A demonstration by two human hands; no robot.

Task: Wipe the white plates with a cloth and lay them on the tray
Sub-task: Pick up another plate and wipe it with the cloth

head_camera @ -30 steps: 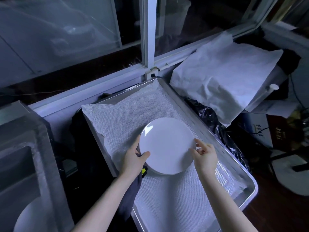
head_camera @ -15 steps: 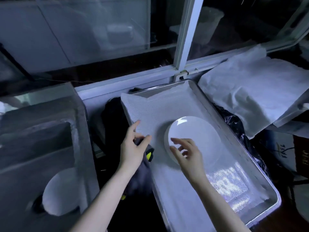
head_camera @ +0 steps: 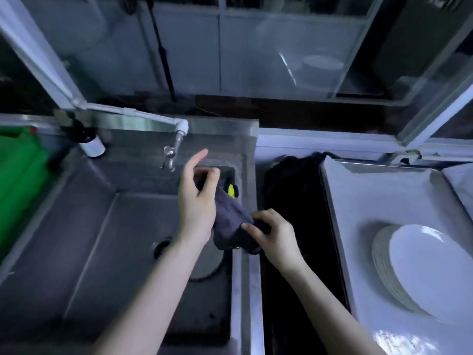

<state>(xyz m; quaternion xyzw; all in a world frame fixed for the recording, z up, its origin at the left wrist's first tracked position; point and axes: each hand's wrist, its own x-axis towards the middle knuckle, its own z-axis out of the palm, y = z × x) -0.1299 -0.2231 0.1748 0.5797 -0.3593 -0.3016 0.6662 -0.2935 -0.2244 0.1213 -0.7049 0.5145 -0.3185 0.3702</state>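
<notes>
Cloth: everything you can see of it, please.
The cloth is dark grey, soft-looking fabric with bright yellow bits at its upper and lower edges. It is bunched and held slantwise between both hands, above the right rim of the sink. The left hand grips its upper end, and the right hand pinches its lower end.

1 view is given, worn on the head and aimed forward and steeply down. The left hand [head_camera: 197, 201] and right hand [head_camera: 277, 238] are seen close, mid-frame, with a sink [head_camera: 76, 226] beneath them and a tray [head_camera: 378, 168] to their right.
</notes>
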